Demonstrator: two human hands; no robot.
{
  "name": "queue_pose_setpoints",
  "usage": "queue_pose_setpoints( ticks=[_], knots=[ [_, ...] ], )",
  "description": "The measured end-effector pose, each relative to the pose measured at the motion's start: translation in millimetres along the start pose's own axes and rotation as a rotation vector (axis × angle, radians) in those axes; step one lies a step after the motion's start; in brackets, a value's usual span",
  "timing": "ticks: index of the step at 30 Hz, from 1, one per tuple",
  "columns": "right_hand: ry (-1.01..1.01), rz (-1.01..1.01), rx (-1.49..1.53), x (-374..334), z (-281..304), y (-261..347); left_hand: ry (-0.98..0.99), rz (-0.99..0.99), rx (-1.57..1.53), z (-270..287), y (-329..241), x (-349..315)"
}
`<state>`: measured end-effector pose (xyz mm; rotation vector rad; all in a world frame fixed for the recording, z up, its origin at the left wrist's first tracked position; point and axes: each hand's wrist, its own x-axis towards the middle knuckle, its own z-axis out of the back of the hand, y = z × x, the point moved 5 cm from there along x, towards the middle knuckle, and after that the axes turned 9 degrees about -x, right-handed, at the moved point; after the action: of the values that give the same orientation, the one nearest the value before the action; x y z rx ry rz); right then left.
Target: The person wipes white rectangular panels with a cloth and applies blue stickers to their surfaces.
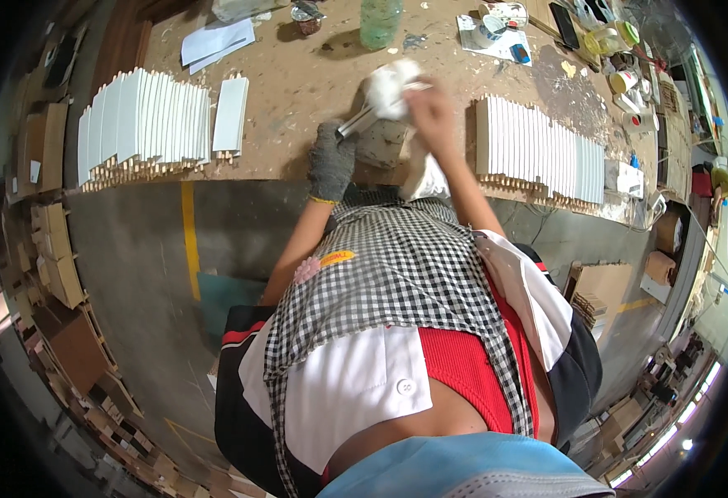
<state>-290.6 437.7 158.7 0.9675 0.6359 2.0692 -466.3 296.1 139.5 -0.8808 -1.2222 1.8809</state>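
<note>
My left hand (331, 162), in a dark grey knit glove, is closed around a narrow white slat (355, 124) tilted up over the bench. The slat's far end is hidden behind a bunched white cloth (389, 90). My bare right hand (433, 116), slightly blurred, grips that cloth against the slat. Below the hands a pale block (382, 146) rests on the bench near its front edge. Another white cloth (426, 180) hangs at the edge beside my right wrist.
White slats with wooden pegs stand in a row on the left (148, 120), with a short white stack (230, 114) alongside. A longer row (538, 149) stands on the right of the brown bench (297, 83). Farther back are a green bottle (379, 23), papers (217, 43) and a black phone (563, 25).
</note>
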Motion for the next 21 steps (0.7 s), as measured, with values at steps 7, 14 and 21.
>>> queue_pose_setpoints(
  ticks=[7,14,21],
  knots=[
    [0.001,-0.021,-0.248,-3,-13,-12,-0.042,-0.152,0.233,-10,-6,-13],
    [-0.461,-0.639,0.205,-4,68,-131,0.06,-0.754,0.413,-18,24,-1],
    [-0.241,-0.602,0.04,-15,61,-69,0.234,-0.376,0.043,-31,11,-19]
  ],
)
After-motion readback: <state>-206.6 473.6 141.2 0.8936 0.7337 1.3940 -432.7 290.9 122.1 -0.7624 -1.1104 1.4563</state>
